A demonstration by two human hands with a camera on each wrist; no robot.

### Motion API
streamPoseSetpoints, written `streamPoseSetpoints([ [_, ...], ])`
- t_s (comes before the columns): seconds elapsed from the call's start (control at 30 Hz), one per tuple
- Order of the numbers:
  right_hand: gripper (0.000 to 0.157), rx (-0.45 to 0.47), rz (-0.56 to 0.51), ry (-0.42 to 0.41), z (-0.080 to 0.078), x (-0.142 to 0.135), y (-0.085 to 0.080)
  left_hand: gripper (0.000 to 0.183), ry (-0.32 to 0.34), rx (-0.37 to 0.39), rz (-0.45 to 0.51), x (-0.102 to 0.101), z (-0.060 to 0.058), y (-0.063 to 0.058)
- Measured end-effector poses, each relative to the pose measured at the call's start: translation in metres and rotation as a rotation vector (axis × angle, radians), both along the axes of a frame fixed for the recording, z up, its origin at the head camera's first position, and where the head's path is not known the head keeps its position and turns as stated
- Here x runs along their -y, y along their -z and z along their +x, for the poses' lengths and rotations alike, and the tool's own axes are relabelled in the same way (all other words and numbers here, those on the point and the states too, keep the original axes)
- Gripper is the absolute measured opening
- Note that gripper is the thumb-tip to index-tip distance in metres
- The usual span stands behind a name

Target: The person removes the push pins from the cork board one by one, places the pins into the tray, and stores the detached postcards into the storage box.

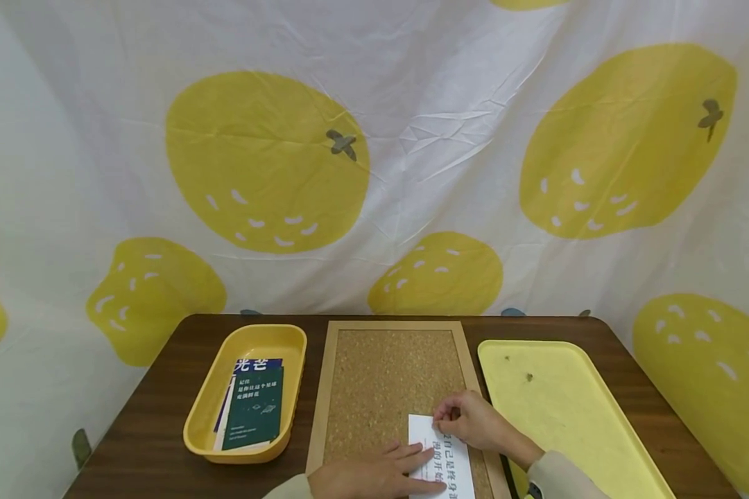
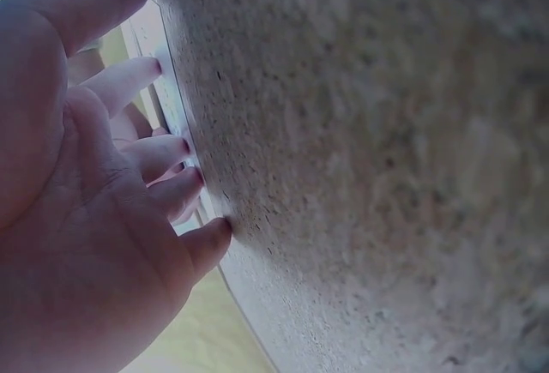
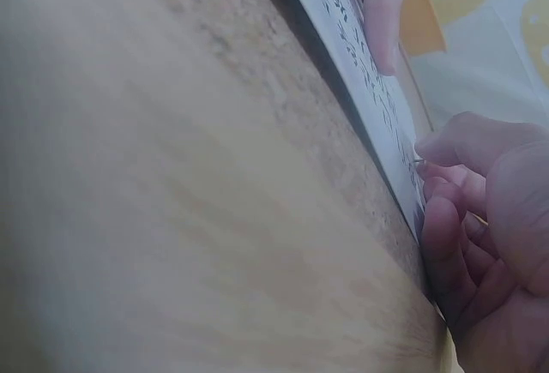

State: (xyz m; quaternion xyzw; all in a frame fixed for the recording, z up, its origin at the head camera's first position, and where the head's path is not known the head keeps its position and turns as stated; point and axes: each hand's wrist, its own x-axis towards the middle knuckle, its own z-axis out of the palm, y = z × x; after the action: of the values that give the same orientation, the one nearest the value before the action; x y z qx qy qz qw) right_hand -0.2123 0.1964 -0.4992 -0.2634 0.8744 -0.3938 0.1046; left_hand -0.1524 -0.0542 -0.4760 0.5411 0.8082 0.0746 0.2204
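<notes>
A white card (image 1: 419, 433) with printed characters lies on the lower right of a wood-framed corkboard (image 1: 393, 367). My left hand (image 1: 371, 475) rests on the card with its fingers spread; the left wrist view shows those fingertips (image 2: 147, 66) against the card and cork. At the card's far edge is my right hand (image 1: 471, 421). Its thumb and forefinger pinch a small pin (image 3: 419, 161), whose thin metal shaft shows at the card's surface in the right wrist view. Most of the pin is hidden by the fingers.
Left of the board stands a yellow plastic basket (image 1: 196, 416) with several printed cards, a dark green one (image 1: 256, 409) on top. A pale yellow tray (image 1: 555, 395) lies to the right, with small dark bits on it. A lemon-print curtain (image 1: 399, 173) hangs behind the brown table (image 1: 143, 436).
</notes>
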Motion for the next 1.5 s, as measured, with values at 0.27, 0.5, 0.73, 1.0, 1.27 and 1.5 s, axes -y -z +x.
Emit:
streamPoseSetpoints([
  [0.27, 0.008, -0.003, -0.018, 0.000, 0.0012, 0.0007, 0.0005, 0.062, -0.004, -0.024, -0.015, -0.0008, 0.0019, -0.0014],
  [0.5, 0.009, -0.015, -0.007, 0.003, 0.0008, 0.0016, -0.0005, 0.064, -0.005, -0.014, -0.034, -0.0009, 0.0030, -0.0062],
  [0.73, 0.008, 0.033, -0.038, 0.019, 0.0011, 0.0007, -0.0009, 0.064, -0.012, -0.015, -0.041, -0.0021, 0.0030, -0.0052],
  [1.0, 0.009, 0.077, -0.073, 0.030, 0.0013, -0.0010, -0.0011, 0.062, -0.022, -0.014, -0.053, -0.0029, 0.0045, -0.0066],
  [1.27, 0.007, 0.104, -0.090, 0.055, 0.0000, -0.0014, 0.0016, 0.063, -0.028, 0.011, -0.058, -0.0027, 0.0025, -0.0052],
  [1.5, 0.006, 0.123, -0.116, 0.064, -0.0005, -0.0019, 0.0016, 0.063, -0.019, 0.003, -0.059, -0.0022, 0.0019, -0.0048],
])
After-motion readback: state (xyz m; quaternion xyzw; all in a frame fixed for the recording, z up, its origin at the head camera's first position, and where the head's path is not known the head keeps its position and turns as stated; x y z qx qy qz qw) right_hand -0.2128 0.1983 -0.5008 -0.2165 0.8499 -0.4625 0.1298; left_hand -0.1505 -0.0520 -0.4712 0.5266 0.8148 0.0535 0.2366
